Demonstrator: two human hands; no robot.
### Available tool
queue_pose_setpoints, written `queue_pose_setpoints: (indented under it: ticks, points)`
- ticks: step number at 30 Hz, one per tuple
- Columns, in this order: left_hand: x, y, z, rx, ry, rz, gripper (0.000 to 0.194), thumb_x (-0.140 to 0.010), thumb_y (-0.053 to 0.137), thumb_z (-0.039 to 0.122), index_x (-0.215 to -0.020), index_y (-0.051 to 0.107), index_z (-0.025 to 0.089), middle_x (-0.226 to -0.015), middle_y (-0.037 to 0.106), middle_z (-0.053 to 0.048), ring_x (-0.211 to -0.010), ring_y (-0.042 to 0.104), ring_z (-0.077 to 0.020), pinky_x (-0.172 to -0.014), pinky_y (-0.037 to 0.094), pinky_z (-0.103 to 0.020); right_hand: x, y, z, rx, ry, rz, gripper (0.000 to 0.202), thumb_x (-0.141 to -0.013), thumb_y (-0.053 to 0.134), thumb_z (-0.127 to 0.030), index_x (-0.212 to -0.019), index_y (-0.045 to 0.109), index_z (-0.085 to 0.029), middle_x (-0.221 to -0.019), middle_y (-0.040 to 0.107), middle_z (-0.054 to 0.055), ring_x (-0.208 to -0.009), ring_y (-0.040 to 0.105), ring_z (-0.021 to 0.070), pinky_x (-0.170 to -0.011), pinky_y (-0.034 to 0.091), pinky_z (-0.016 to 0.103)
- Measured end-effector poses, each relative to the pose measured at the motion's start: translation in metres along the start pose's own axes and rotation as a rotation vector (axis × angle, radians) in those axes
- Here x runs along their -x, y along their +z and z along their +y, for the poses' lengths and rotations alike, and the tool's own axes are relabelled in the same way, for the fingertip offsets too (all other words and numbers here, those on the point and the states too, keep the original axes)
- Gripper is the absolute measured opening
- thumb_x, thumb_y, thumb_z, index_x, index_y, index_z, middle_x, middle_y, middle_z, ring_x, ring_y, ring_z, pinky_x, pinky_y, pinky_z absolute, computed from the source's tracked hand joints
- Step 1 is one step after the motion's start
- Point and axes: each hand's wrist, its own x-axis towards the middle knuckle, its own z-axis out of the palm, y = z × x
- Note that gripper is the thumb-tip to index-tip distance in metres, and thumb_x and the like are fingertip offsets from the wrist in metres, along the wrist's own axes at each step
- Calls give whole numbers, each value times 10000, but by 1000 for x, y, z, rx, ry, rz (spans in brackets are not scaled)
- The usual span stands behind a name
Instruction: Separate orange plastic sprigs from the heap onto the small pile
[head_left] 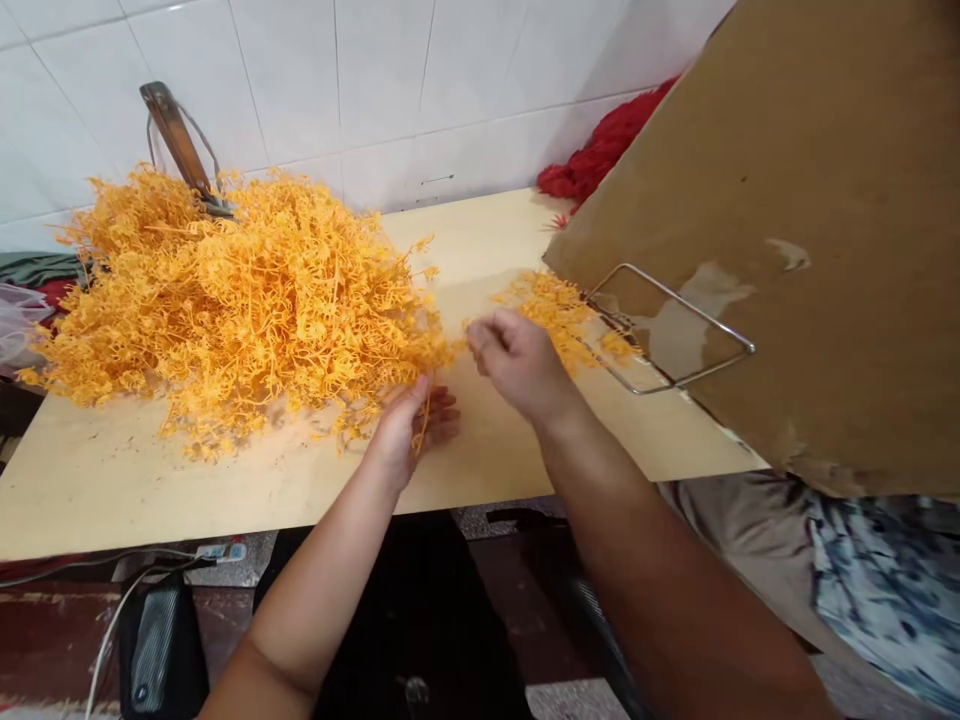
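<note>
A big heap of orange dried-looking flower sprigs (285, 290) spreads over the left of the table. At its right edge my left hand (401, 430) holds a thin orange flower stem (426, 412) between thumb and fingers; the fingertips are blurred. My right hand (521, 365) is closed in a pinch just right of the heap. Orange wisps reach its fingertips, but what lies in the pinch is hidden. Behind that hand, a smaller bunch of orange sprigs (551, 305) rests on the table by a wire frame (694, 300).
A large cardboard sheet (810, 220) stands at the right of the pale table (480, 450). Red fluffy material (611, 140) sits behind it against the tiled wall (390, 80). A wooden-handled tool (176, 135) leans at the back left. Cables and a power strip (221, 552) show below the front edge.
</note>
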Motion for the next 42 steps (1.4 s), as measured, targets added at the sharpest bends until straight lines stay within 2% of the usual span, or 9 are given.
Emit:
queue_pose_setpoints:
  ticks: [4, 8, 13, 15, 20, 24, 28, 34, 42]
  points:
    - [0, 9, 3, 211, -82, -34, 241, -815, 499, 319, -796, 580, 93, -679, 595, -41, -596, 569, -92, -608, 443, -220, 72, 14, -12, 266, -343, 31, 178, -810, 467, -236, -642, 418, -201, -521, 468, -17, -455, 434, 107, -444, 330, 229]
    - [-3, 19, 10, 349, -60, -28, 223, -865, 419, 222, -734, 540, 89, -454, 360, 66, -382, 372, -20, -446, 339, -144, 118, 22, -27, 270, -545, 132, 129, -796, 458, -106, -717, 433, -204, -585, 514, 8, -525, 485, 125, -487, 383, 233]
    - [-10, 23, 19, 349, -41, 75, 281, -891, 343, 208, -670, 491, 116, -431, 257, 75, -345, 282, -23, -375, 266, -134, 136, 6, -58, 40, -770, -105, 159, -793, 399, -58, -778, 461, -204, -579, 548, -10, -524, 492, 107, -490, 400, 228]
    - [-11, 21, 18, 350, -58, -2, 282, -891, 350, 243, -693, 503, 113, -446, 300, 65, -362, 328, -29, -377, 281, -137, 119, -4, -49, 60, -630, -108, 141, -810, 395, -93, -762, 465, -206, -593, 541, -9, -540, 501, 106, -498, 407, 226]
    - [-7, 12, 14, 405, -136, -173, 271, -887, 351, 255, -754, 531, 101, -503, 376, 44, -429, 427, -38, -414, 343, -144, 28, -37, 26, 214, 51, 243, 115, -784, 462, -177, -872, 533, -159, -777, 550, 51, -624, 540, 134, -601, 471, 306]
    - [-5, 8, 14, 408, -146, -148, 260, -879, 363, 245, -763, 544, 99, -551, 429, 20, -492, 472, -51, -452, 380, -158, -11, -53, 49, 496, 97, 240, 269, -674, 604, -164, -937, 604, -106, -1204, 452, 210, -1067, 494, 289, -906, 378, 471]
    - [-8, 9, 11, 397, -136, -96, 251, -884, 360, 234, -743, 523, 106, -529, 414, 28, -464, 447, -45, -432, 351, -151, 6, -44, 26, 512, -53, 244, 193, -756, 536, -267, -857, 607, -119, -1068, 550, 192, -1022, 524, 287, -884, 402, 465]
    - [-12, 11, 7, 365, -121, -36, 252, -890, 354, 240, -711, 482, 117, -486, 408, 44, -408, 419, -41, -401, 308, -153, 58, -12, 7, -26, 89, 88, 193, -828, 447, -374, -827, 481, -184, -764, 611, 50, -594, 583, 134, -573, 488, 289]
    - [-17, 14, 3, 324, -115, 83, 275, -886, 355, 244, -676, 491, 129, -534, 529, -4, -480, 521, -94, -477, 397, -206, 78, 26, 2, 146, 56, -47, 301, -776, 484, -413, -942, 416, -171, -938, 587, 135, -796, 587, 221, -647, 464, 344]
